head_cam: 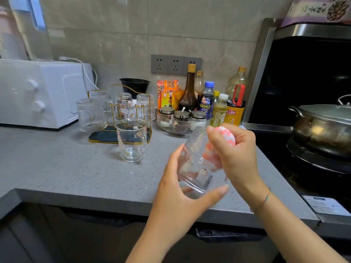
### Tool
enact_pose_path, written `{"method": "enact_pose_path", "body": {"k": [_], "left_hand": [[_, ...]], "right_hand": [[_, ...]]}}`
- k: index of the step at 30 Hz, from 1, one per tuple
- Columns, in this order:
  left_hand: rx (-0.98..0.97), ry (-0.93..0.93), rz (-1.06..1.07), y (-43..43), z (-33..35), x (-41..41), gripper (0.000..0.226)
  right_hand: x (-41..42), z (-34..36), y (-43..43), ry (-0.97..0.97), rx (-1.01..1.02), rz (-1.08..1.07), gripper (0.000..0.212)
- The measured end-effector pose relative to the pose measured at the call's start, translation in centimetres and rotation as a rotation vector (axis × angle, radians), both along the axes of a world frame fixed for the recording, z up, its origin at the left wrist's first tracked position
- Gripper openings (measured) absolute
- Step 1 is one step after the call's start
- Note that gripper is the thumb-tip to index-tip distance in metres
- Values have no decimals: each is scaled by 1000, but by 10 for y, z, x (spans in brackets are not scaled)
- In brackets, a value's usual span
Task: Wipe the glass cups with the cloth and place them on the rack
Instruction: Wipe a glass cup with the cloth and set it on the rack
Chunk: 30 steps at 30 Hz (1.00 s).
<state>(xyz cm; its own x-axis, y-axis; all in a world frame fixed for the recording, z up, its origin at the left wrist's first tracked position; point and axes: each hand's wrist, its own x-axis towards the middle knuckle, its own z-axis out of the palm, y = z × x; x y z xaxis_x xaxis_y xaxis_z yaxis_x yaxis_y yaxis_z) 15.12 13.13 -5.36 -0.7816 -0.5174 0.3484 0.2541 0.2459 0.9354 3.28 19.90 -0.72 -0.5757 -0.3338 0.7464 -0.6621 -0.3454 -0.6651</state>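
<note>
left hand (178,188) grips the tilted glass cup (195,162); right hand (237,156) fingers pinch pink cloth (227,138) against it

Clear textured glass cup (195,160), soft pink-white cloth (227,138), matt speckled stone counter (66,168).

1. We are seeing a white toaster oven (38,92) sitting at the left on the grey countertop (57,164).
2. We are noticing a grey socket strip (175,64) hanging on the tiled wall, upper centre.
3. We are finding bottles (190,95) crowding behind a glass bowl (171,130) holding lidded spice jars (181,114), centre.
4. We are watching a lidded metal pot (322,126) sitting on the black stove (284,168), right.
</note>
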Motion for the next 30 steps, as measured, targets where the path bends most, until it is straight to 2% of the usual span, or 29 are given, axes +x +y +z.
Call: {"method": "enact_pose_path", "body": {"k": [3,5,7,10,12,14,17,21,24,27,29,30], "left_hand": [[-9,53,26,-2,2,0,71],[79,73,-50,-7,5,3,54],[348,81,-232,-10,5,4,52],[873,54,-568,-6,7,8,70],[1047,23,-691,-5,8,10,73],[995,-12,-711,-6,6,7,73],[793,-54,-550,-7,6,2,78],[348,50,-264,-9,7,-2,90],[115,78,-97,-8,3,-2,82],[116,146,-71,-9,3,-2,63],[267,139,-141,-15,6,1,57],[389,120,-217,-17,7,2,62]], "right_hand": [[2,1,-1,10,1,44,40],[4,0,0,-6,-4,101,38],[7,0,1,-23,-34,174,34],[11,2,1,14,-37,221,33],[14,4,1,35,-9,224,35],[12,5,1,5,0,215,36],[7,4,1,-39,-13,165,38],[6,9,0,5,21,79,43],[7,13,-2,-47,34,97,40],[8,15,-4,-58,52,105,40],[10,15,-4,-47,48,125,39],[11,13,-3,-54,37,155,37]]}}
